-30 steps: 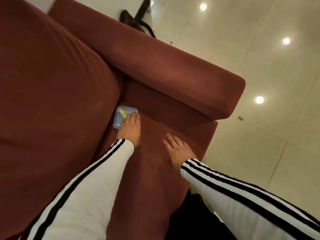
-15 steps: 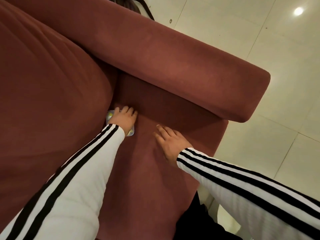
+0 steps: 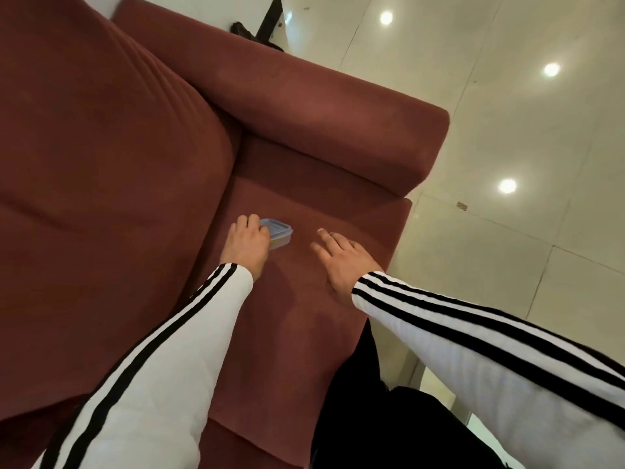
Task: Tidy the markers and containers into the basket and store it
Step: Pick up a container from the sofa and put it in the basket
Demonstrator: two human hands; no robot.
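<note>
A small clear plastic container (image 3: pixel 280 234) with a bluish lid and something yellow inside is held just above the dark red sofa seat (image 3: pixel 287 316). My left hand (image 3: pixel 248 247) is closed around its left side, fingers over the lid. My right hand (image 3: pixel 345 262) hovers palm down to the right of the container, fingers spread, holding nothing. No basket and no loose markers are in view.
The sofa's back cushion (image 3: pixel 101 198) rises on the left and its armrest (image 3: pixel 321 110) runs across behind the seat. Glossy pale floor tiles (image 3: pixel 507 231) lie to the right. A dark bag (image 3: pixel 247 30) sits behind the armrest.
My left hand has closed on the container at the cushion gap and brought it out to the right, off the seat. My right hand stayed hovering nearby.
</note>
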